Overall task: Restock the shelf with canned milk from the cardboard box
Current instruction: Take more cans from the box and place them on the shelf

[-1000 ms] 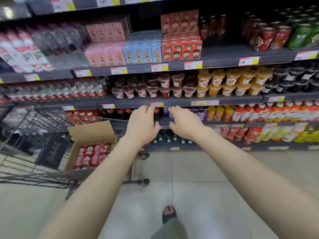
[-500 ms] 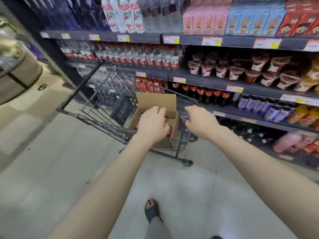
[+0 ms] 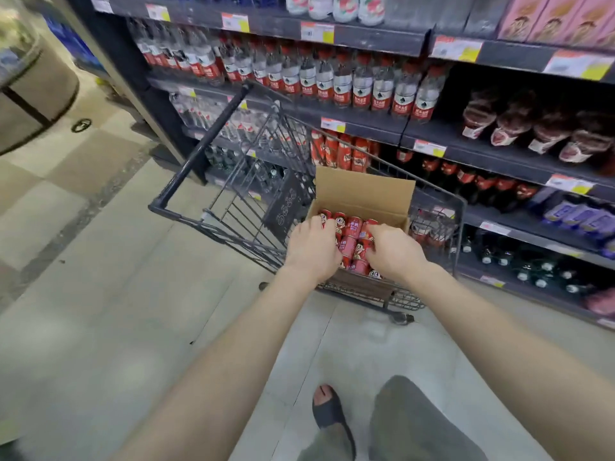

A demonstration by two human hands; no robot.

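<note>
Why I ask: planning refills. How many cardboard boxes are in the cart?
1. The open cardboard box sits in the cart, at the end away from its handle, holding red cans. No second box shows.

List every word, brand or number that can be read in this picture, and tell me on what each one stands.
Nothing reads clearly enough to quote.
On the red cans in the cardboard box: a cartoon face and print, blurred.
On the water bottles: red labels with white print, too small.
On the price tags: numbers blurred.
On the dark panel in the cart: round symbols, unreadable.
</note>
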